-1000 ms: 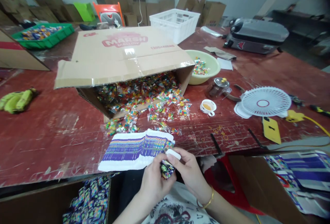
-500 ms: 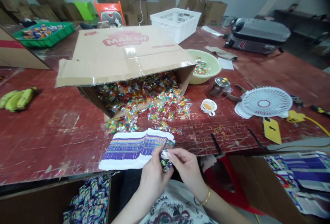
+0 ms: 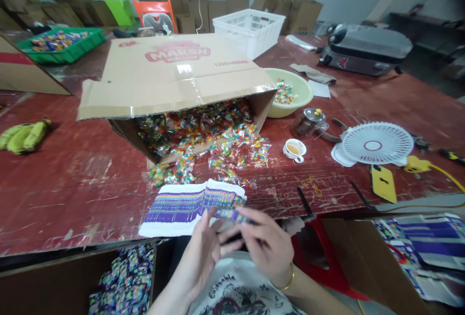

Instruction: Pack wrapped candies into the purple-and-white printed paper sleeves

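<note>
A fanned stack of flat purple-and-white printed packets (image 3: 178,208) lies at the table's front edge. Just right of it, my right hand (image 3: 271,245) pinches a small purple printed packet (image 3: 232,215), which is blurred by motion. My left hand (image 3: 203,252) is beneath the packet's left end, palm turned up and fingers stretched apart; whether its thumb touches the packet I cannot tell. Several clear-wrapped colourful candies (image 3: 174,172) are spread behind the stack, spilling from a cardboard box (image 3: 174,82) that lies on its side.
A white cup (image 3: 294,150), a glass pot (image 3: 308,122), a pale green basin (image 3: 290,107), a white fan (image 3: 378,143) and a yellow phone (image 3: 384,183) stand to the right. Bananas (image 3: 25,136) lie at left. Below the edge, an open carton holds filled-looking packets (image 3: 123,278).
My left hand has opened and dropped slightly left, its fingers now spread. The dark printed packet between both hands has turned, and my right hand has shifted over it.
</note>
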Motion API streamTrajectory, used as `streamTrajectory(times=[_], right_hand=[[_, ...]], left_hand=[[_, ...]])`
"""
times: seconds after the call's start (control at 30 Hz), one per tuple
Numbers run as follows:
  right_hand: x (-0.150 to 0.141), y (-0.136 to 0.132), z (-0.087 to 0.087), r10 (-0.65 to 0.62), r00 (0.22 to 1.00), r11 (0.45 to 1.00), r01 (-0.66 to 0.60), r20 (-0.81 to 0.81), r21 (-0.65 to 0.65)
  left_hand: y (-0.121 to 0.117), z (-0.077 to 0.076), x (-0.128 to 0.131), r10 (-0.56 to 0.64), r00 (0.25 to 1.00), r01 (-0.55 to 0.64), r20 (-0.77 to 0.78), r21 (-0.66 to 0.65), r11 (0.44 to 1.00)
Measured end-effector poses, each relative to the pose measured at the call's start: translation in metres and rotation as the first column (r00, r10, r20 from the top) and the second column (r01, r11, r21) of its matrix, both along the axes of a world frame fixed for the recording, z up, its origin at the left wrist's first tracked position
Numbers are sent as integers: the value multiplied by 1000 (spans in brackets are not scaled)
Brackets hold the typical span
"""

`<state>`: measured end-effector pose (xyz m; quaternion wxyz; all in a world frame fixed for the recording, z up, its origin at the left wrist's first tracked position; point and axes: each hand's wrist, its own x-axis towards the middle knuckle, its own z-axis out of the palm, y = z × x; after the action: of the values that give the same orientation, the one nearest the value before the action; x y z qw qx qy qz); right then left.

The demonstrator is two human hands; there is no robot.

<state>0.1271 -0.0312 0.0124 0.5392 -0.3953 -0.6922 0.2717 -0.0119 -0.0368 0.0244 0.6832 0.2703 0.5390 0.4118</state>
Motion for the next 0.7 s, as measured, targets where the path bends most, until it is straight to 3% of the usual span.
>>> streamTrajectory(times=[0.03,0.1,0.17,0.2,0.23,0.27,0.3,0.33,0.4,0.43,0.47,0.5,0.53,0.6,0.67,0.7], right_hand=[[-2,-4,1,102,993,992,-106,62,66],[-6,-9,-2,261,956,952,-278,136,127],[-6,-6,-12,228,967,971,-234,118,43],[-4,-1,-20,149,983,988,-145,107,-51],[-2,7,-31,64,990,987,-44,126,-156],[2,16,-43,-7,985,965,52,171,-258],[5,25,-55,-39,972,935,118,232,-334],[9,35,-67,-45,955,906,163,293,-390],[14,50,-85,-41,929,869,214,367,-446],[16,55,-89,-54,925,862,233,375,-450],[18,58,-89,-75,928,864,243,365,-440],[19,59,-85,-101,937,871,245,335,-425],[20,58,-77,-124,950,878,240,287,-415],[21,49,-54,-137,979,880,190,150,-436],[24,34,-29,-84,996,865,67,-11,-498],[26,26,-18,-50,995,852,1,-81,-523]], left_hand=[[-1,4,-2,-1,996,11,93,-100,995],[-6,7,-16,25,997,-13,68,-165,986],[-15,1,-45,8,984,-24,-179,-90,996],[-22,-4,-65,-84,932,65,-354,-65,996],[-29,-11,-87,-178,813,164,-555,-75,984],[-37,-18,-110,-252,645,225,-721,-136,965],[-45,-24,-131,-326,457,238,-828,-239,941],[-51,-29,-147,-364,285,172,-887,-327,929],[-58,-33,-163,-298,-16,97,-954,-299,949],[-57,-32,-159,-194,-112,124,-975,-207,970],[-53,-29,-148,-60,-144,199,-988,-89,976],[-47,-25,-131,75,-96,278,-993,46,959],[-39,-21,-109,166,7,359,-986,158,920],[-20,-16,-58,240,194,519,-951,307,798],[-5,-15,-14,221,290,619,-931,359,699],[0,-16,2,219,317,634,-923,377,675]])
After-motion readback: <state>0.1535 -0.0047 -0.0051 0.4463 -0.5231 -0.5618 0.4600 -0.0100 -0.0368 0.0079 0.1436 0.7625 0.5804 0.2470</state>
